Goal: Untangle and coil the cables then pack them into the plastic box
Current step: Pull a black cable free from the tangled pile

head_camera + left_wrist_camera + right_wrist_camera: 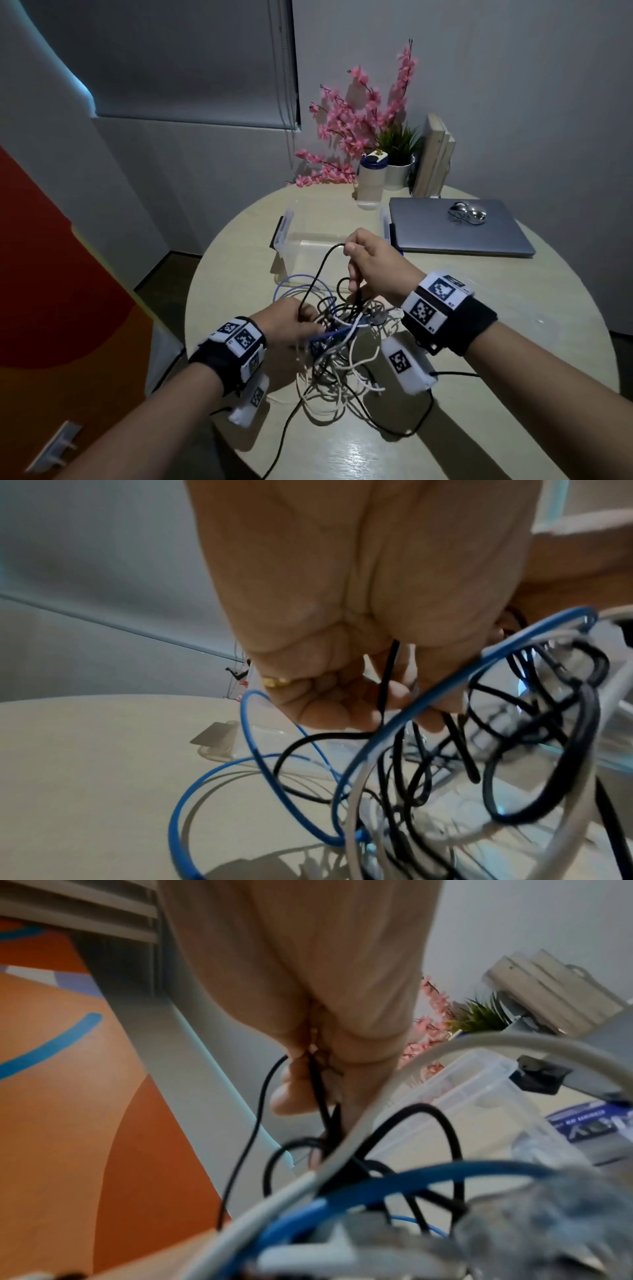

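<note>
A tangle of black, white and blue cables point(342, 346) lies on the round table in front of the clear plastic box point(301, 246). My left hand point(291, 320) grips the tangle at its left side, fingers curled round a thin black cable point(387, 685) and other strands. My right hand point(368, 260) is raised above the tangle and pinches the black cable point(318, 270), which arcs from it down to my left hand. In the right wrist view the right hand point(308, 1069) holds that black cable point(260, 1104). The plastic box point(462, 1096) is open and holds no cables.
A closed grey laptop point(459, 228) with a shiny mouse point(467, 212) on it lies right of the box. A white bottle point(371, 181), pink flowers point(352, 126), a potted plant point(399, 157) and books point(435, 157) stand at the table's far edge.
</note>
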`<action>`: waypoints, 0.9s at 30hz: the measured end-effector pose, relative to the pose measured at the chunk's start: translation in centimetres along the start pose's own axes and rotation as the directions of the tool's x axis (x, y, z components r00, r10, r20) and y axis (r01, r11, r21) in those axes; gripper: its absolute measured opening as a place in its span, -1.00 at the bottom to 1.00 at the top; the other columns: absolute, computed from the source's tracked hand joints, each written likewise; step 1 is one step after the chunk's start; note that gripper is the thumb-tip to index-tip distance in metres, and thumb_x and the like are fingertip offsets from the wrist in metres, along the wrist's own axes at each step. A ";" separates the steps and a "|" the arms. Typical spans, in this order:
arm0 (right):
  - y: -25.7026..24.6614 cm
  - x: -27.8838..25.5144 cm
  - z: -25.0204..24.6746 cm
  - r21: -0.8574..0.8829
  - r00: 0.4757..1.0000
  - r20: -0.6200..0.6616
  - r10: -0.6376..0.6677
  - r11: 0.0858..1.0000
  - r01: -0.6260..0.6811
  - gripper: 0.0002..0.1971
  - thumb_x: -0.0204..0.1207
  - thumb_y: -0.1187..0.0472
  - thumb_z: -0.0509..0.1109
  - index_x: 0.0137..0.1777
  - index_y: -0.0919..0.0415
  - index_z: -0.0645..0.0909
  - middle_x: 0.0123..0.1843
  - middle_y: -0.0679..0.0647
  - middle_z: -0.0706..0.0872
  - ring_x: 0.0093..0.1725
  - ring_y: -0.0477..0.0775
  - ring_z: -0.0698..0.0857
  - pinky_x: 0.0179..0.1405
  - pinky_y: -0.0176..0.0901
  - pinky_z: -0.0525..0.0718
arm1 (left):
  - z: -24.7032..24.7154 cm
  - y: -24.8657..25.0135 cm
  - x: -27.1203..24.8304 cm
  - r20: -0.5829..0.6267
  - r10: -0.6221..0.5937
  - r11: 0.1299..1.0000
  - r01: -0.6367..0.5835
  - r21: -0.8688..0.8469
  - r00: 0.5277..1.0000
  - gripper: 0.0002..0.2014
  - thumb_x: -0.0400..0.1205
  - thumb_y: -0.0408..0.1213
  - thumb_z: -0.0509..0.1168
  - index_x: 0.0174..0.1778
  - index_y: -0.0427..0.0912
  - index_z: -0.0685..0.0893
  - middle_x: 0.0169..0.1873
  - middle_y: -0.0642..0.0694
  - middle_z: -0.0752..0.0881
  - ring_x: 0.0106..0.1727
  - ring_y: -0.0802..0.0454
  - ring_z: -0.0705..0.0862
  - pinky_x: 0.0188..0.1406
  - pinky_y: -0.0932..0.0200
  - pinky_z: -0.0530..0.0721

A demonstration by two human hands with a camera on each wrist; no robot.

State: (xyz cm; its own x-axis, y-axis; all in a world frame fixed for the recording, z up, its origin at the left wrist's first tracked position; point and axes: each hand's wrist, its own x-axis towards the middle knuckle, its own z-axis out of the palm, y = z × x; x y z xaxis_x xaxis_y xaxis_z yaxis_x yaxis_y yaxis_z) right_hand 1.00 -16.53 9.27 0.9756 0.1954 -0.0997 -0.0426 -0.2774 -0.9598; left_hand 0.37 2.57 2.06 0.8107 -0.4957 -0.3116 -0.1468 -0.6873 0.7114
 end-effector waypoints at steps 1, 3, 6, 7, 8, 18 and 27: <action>0.5 0.1 0.0 -0.027 1.000 -0.003 -0.003 1.000 0.003 -0.81 0.72 0.19 0.05 -0.13 0.11 0.39 -0.42 0.13 0.52 -0.48 0.14 0.60 -0.41 0.00 0.60 | 0.0 0.1 -0.2 -0.057 0.030 0.999 -0.031 -0.029 0.998 -0.64 0.60 -0.23 0.37 -0.44 -0.18 0.39 -0.49 -0.10 0.36 -0.41 0.06 0.33 -0.30 0.11 0.32; 1.6 0.6 0.1 -0.136 1.000 -0.003 -0.031 0.990 0.030 -0.80 0.72 0.15 0.05 -0.13 0.09 0.39 -0.41 0.13 0.56 -0.41 0.19 0.66 -0.44 -0.05 0.59 | -0.4 0.3 -0.5 -0.201 0.079 0.993 -0.095 -0.068 0.976 -0.70 0.67 -0.26 0.30 -0.36 -0.22 0.42 -0.44 -0.06 0.40 -0.40 0.10 0.37 -0.28 0.13 0.37; 3.2 0.8 0.3 -0.374 0.995 0.023 -0.096 0.922 0.098 -0.79 0.70 0.12 0.14 -0.20 0.04 0.43 -0.37 0.06 0.58 -0.24 0.19 0.65 -0.17 0.03 0.61 | -1.0 1.1 -1.0 -0.381 0.084 0.961 -0.176 -0.215 0.921 -0.87 0.71 -0.31 0.22 -0.13 -0.25 0.57 -0.31 -0.08 0.54 -0.35 0.11 0.55 -0.28 0.19 0.65; 3.7 0.9 0.3 -0.407 0.994 0.036 -0.101 0.907 0.107 -0.79 0.68 0.15 0.17 -0.22 0.03 0.44 -0.35 0.01 0.58 -0.21 0.15 0.62 -0.12 -0.01 0.59 | -1.2 1.5 -1.1 -0.422 0.078 0.931 -0.217 -0.292 0.903 -0.88 0.71 -0.35 0.20 -0.13 -0.23 0.56 -0.28 -0.11 0.54 -0.33 0.10 0.58 -0.26 0.21 0.72; 4.2 0.7 0.3 -0.428 0.994 0.048 -0.095 0.898 0.106 -0.80 0.67 0.17 0.19 -0.21 0.04 0.46 -0.33 0.00 0.58 -0.19 0.12 0.60 -0.11 -0.07 0.56 | -1.4 2.0 -1.3 -0.465 0.077 0.900 -0.262 -0.349 0.882 -0.86 0.71 -0.39 0.18 -0.15 -0.22 0.56 -0.27 -0.13 0.54 -0.32 0.08 0.59 -0.23 0.23 0.75; 3.8 -0.8 -0.5 -0.368 0.979 0.063 -0.194 0.907 0.203 -0.72 0.71 0.11 0.14 -0.07 0.15 0.66 -0.29 0.12 0.73 -0.36 0.05 0.61 -0.30 -0.07 0.60 | -1.4 1.0 -1.9 -0.324 -0.069 0.992 0.099 0.076 0.944 -0.20 0.47 -0.15 0.52 0.56 0.12 0.23 0.30 -0.14 0.47 0.25 -0.09 0.57 0.25 0.00 0.59; -3.7 -2.1 0.3 0.139 0.863 -0.078 -0.500 0.851 0.506 -0.83 0.67 0.37 0.20 0.01 0.32 0.65 -0.26 0.20 0.65 -0.40 0.04 0.61 -0.33 -0.10 0.72 | -0.1 2.6 -1.6 -0.306 0.169 0.986 -0.161 0.053 0.937 -0.92 0.58 -0.22 0.43 -0.05 -0.05 0.68 -0.23 0.08 0.74 -0.21 0.29 0.67 -0.09 0.29 0.60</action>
State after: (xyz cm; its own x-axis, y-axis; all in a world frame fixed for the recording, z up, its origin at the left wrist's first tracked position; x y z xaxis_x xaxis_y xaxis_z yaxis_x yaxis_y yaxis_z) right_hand -0.98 -15.68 12.99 0.8797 0.2338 0.4141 0.4275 -0.0071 -0.9040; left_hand -1.28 1.64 4.49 0.9079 -0.4186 0.0210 -0.3049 -0.6254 0.7182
